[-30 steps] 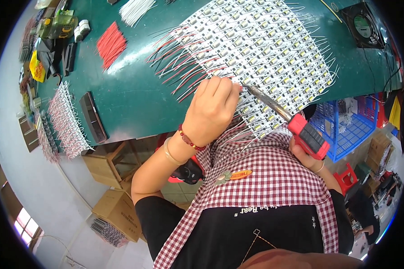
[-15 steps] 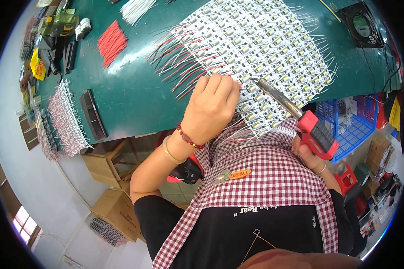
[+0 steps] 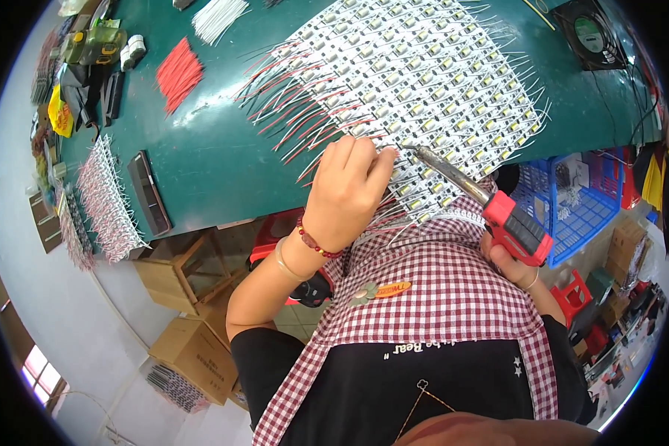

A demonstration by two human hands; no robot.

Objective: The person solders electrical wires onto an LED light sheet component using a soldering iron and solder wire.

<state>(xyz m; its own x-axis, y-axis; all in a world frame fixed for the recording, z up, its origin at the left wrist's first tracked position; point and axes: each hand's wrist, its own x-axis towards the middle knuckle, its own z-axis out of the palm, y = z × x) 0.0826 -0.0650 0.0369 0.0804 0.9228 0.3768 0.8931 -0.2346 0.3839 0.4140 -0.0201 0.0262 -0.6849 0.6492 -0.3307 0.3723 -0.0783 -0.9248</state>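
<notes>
A broad sheet of white LED circuit boards (image 3: 453,74) lies on the green table, with rows of yellowish components and white and red wires (image 3: 297,141) fringing its left side. My left hand (image 3: 349,186) is closed in a pinch over the sheet's near left part. What its fingertips hold is too small to make out. My right hand (image 3: 502,260) grips the red and black handle of a soldering iron (image 3: 516,227), partly hidden behind it. The iron's dark tip points left and rests at the boards, just beside my left fingertips.
On the table (image 3: 208,171) lie bundles of red wires (image 3: 178,76) and white wires (image 3: 219,18). Further left are a dark narrow case (image 3: 149,193) and a wired batch of boards (image 3: 108,197). A small fan (image 3: 589,33) stands far right. Blue baskets (image 3: 572,201) sit below the right edge.
My left hand has come slightly nearer to me along the boards. The soldering iron's tip has also shifted nearer and a little left, staying close to those fingertips. The view has moved slightly.
</notes>
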